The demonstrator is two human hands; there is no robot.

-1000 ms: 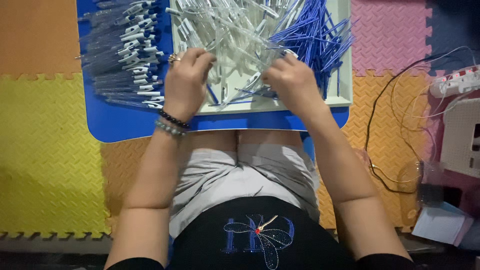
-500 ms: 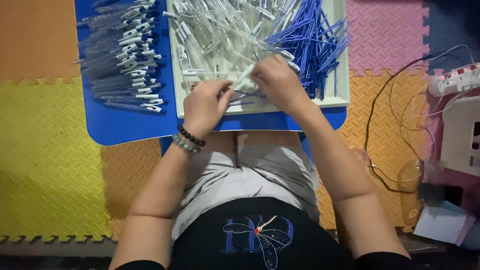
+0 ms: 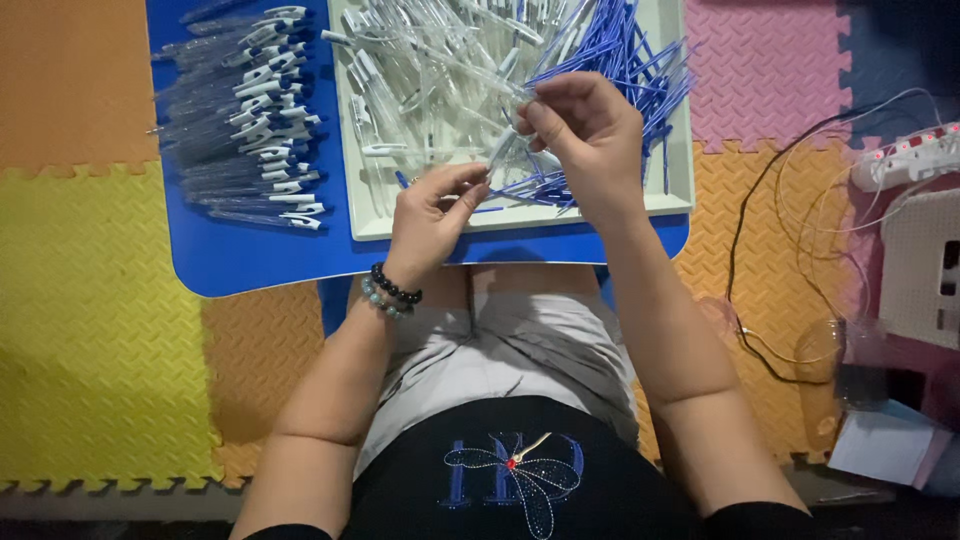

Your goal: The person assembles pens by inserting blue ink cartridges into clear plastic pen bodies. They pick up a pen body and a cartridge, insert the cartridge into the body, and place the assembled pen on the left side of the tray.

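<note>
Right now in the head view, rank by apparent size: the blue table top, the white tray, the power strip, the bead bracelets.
1. blue table top
2. white tray
3. power strip, partly cut off at the frame edge
4. bead bracelets, nearer the camera yet smallest

1. The floor [image 3: 90,330] is covered in interlocking foam mats with a ridged texture and toothed edges.
2. The mats differ in colour: orange [image 3: 70,80] at upper left, yellow below it, pink [image 3: 765,60] at upper right, and orange-yellow [image 3: 760,230] beneath that.
3. A low blue worktop [image 3: 260,265] with rounded corners stands on the mats.
4. At the right edge a white power strip [image 3: 905,155] with small red lights lies on the floor, near a white perforated box [image 3: 925,265].
5. Thin black and white cables [image 3: 745,210] loop across the mats.
6. Lighting is dim and even, darker toward the upper right corner.
</note>
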